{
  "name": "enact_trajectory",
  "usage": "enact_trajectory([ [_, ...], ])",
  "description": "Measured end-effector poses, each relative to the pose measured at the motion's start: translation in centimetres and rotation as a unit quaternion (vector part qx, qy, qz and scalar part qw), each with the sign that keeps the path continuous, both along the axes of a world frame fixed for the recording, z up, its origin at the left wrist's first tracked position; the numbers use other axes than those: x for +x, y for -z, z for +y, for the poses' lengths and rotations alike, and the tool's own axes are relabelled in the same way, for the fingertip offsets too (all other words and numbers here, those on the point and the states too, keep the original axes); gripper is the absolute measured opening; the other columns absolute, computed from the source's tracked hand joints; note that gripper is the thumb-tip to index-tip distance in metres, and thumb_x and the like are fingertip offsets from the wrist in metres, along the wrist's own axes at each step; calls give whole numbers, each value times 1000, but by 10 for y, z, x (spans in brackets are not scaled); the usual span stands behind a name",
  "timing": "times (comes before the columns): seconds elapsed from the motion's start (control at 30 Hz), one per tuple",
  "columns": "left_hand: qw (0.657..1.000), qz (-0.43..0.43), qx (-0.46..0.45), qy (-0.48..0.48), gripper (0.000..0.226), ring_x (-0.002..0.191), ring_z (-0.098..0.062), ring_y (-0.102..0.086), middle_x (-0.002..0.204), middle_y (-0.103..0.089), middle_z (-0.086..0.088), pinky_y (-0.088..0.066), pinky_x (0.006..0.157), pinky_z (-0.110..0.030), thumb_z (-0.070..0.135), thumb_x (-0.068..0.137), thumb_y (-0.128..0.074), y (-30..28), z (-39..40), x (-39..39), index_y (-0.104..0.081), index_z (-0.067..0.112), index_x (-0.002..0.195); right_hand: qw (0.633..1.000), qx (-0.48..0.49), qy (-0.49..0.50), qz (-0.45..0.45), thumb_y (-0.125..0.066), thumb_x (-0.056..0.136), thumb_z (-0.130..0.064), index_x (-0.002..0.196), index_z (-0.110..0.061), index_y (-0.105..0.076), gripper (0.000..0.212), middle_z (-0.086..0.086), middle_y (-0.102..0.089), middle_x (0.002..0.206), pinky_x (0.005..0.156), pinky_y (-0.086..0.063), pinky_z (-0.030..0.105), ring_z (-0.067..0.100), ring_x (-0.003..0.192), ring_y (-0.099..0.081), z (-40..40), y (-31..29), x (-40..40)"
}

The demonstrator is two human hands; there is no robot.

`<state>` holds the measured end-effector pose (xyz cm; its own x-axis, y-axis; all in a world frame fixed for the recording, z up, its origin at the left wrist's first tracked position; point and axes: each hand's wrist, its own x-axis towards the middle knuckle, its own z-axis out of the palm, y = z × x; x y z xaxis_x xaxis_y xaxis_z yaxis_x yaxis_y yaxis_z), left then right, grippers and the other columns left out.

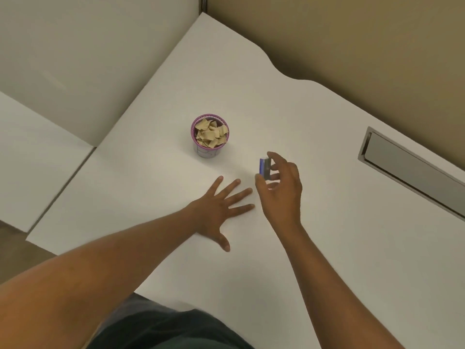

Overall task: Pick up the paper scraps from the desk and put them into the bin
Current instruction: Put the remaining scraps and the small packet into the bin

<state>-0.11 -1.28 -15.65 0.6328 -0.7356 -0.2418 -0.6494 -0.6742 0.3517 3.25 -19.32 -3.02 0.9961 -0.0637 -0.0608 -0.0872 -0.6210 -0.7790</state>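
Observation:
A small purple-rimmed bin (201, 150) stands near the middle of the white desk (352, 248), filled to the rim with several tan paper scraps (210, 135). My left hand (221, 210) lies flat on the desk with fingers spread, below and to the right of the bin. My right hand (281, 190) hovers just right of it, pinching a small blue card-like object (264, 167) between thumb and fingers, to the right of the bin. I see no loose scraps on the desk surface.
A grey recessed cable slot (412, 172) runs along the desk at the right. White partition walls (75, 59) border the desk's left side, a tan wall (352, 34) the far side. A second white surface (37, 159) adjoins at the left.

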Motion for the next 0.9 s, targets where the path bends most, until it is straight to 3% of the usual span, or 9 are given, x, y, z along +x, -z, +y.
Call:
enact_trajectory([
  [0.1, 999, -8, -32, -4, 132, 153, -27, 39, 160, 48, 11, 19, 119, -68, 105, 61, -42, 2, 2, -1, 26, 44, 156, 994, -4, -101, -32, -76, 87, -22, 122, -30, -58, 41, -8, -62, 114, 70, -52, 11, 4, 95, -63, 50, -20, 38],
  [0.2, 999, -14, -32, -10, 133, 149, -23, 46, 154, 55, 15, 18, 119, -68, 105, 59, -42, 3, 1, -3, 36, 47, 150, 982, -55, -174, -54, -76, 88, -20, 108, -15, -69, 22, 0, -68, 107, 80, -56, 32, 16, 94, -64, 86, -23, 68],
  [0.37, 1000, 8, -14, -5, 133, 150, -27, 45, 153, 56, 12, 18, 120, -70, 105, 60, -43, 4, 1, -1, 39, 46, 147, 935, -231, -265, -45, -65, 93, -22, 104, -11, -73, 18, 9, -71, 103, 85, -53, 43, 30, 100, -60, 112, -10, 94],
  [0.5, 1000, 14, 18, -1, 133, 152, -32, 39, 166, 36, 3, 17, 121, -71, 104, 61, -44, 0, 0, -1, 35, 44, 150, 873, -368, -309, -87, -54, 98, -21, 97, -18, -75, 21, 1, -72, 98, 76, -46, 37, 28, 96, -54, 118, 1, 100],
  [0.6, 999, 24, 24, -8, 132, 154, -32, 35, 173, 18, 1, 16, 121, -71, 102, 62, -47, -2, 0, 0, 31, 43, 151, 852, -395, -334, -78, -50, 103, -19, 109, -23, -75, 27, -3, -69, 114, 82, -42, 36, 28, 106, -51, 120, 6, 97],
  [0.67, 999, 25, 20, -11, 132, 153, -31, 37, 172, 21, 2, 16, 120, -71, 102, 63, -48, -2, 1, -1, 39, 46, 146, 863, -367, -340, -73, -50, 103, -18, 118, -24, -74, 28, -4, -64, 128, 89, -43, 35, 28, 112, -49, 119, 5, 94],
  [0.77, 1000, 21, 9, -18, 133, 151, -29, 40, 165, 32, 5, 18, 120, -70, 102, 62, -48, -3, 1, -1, 41, 47, 145, 948, -177, -244, -105, -59, 99, -14, 114, -20, -75, 23, 0, -64, 124, 91, -47, 30, 24, 111, -52, 109, -7, 85],
  [0.83, 1000, 13, 5, -19, 134, 154, -32, 36, 168, 31, 3, 18, 121, -69, 102, 61, -47, -2, 1, -1, 27, 43, 157, 979, -88, -123, -138, -62, 98, -11, 110, -21, -74, 20, -1, -65, 114, 85, -48, 22, 17, 104, -58, 81, -15, 77],
  [0.9, 1000, 10, 4, -18, 134, 157, -34, 30, 172, 25, 1, 17, 121, -70, 103, 61, -46, -2, 1, -1, 13, 39, 163, 989, -83, -36, -116, -61, 98, -9, 109, -21, -72, 20, -3, -65, 108, 82, -52, 21, 11, 92, -62, 36, -11, 64],
])
